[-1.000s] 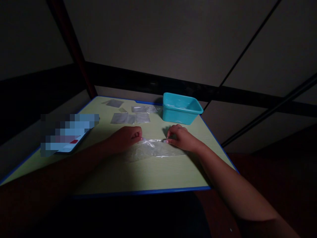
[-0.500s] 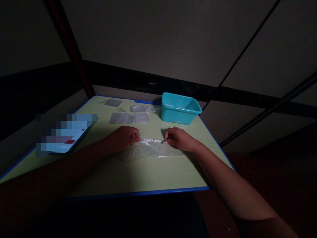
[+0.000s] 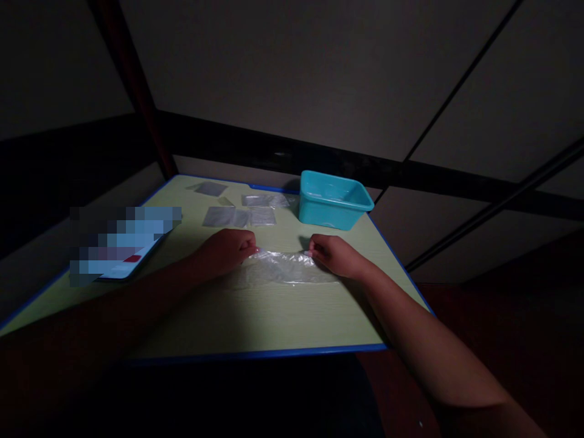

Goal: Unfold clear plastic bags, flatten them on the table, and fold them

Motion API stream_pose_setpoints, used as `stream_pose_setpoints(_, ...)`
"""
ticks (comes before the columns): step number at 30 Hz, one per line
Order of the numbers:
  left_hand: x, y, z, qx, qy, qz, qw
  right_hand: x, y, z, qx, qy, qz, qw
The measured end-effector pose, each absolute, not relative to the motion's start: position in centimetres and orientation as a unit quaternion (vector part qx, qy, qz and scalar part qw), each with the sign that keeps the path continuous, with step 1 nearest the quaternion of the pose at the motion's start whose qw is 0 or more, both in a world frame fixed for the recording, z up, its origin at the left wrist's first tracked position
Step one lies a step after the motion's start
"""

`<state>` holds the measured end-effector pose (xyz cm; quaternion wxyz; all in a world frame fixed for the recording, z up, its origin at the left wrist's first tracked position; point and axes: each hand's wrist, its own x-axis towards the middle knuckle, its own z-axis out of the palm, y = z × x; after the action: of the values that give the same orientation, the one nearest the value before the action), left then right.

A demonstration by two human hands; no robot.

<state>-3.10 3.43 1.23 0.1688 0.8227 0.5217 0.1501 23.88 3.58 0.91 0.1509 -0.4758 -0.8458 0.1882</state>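
A clear plastic bag (image 3: pixel 285 269) lies crinkled on the pale table (image 3: pixel 292 322), its far edge stretched between my two hands. My left hand (image 3: pixel 237 246) pinches that edge at the left end, fingers curled in. At the right end my right hand (image 3: pixel 331 252) pinches the same edge between thumb and fingertips. The bag's near part rests spread toward me, and its left side is faint in the shadow. Its contents, if any, cannot be made out.
A turquoise plastic basket (image 3: pixel 323 213) stands at the back right. Folded clear bags (image 3: pixel 219 216) lie behind my hands, with another flat packet (image 3: pixel 211 188) farther back. A tablet-like device (image 3: pixel 132 255), partly blurred out, sits at the left edge. A wall rises behind the table.
Both hands have shifted slightly; my right hand has moved a little right, pulling the bag's far edge tauter. The dark thin line at my right fingertips no longer shows.
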Motion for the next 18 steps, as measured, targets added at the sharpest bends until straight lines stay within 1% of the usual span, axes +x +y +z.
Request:
stream_pose_setpoints(8, -3.71, 4.13, 0.99, 0.824, 0.511, 0.154, 0.189, 23.95, 3.79, 0.52, -0.459, -0.848, 0.206, 0.169)
stream_pose_setpoints(14, -3.50, 3.89, 0.65, 0.808, 0.501, 0.186, 0.248, 23.90, 3.61, 0.78, -0.434, -0.851, 0.248, 0.158)
stream_pose_setpoints(18, -3.04, 3.71, 0.90, 0.826, 0.487, 0.171, 0.227, 23.81, 3.64, 0.82, -0.439, -0.860, 0.220, 0.139)
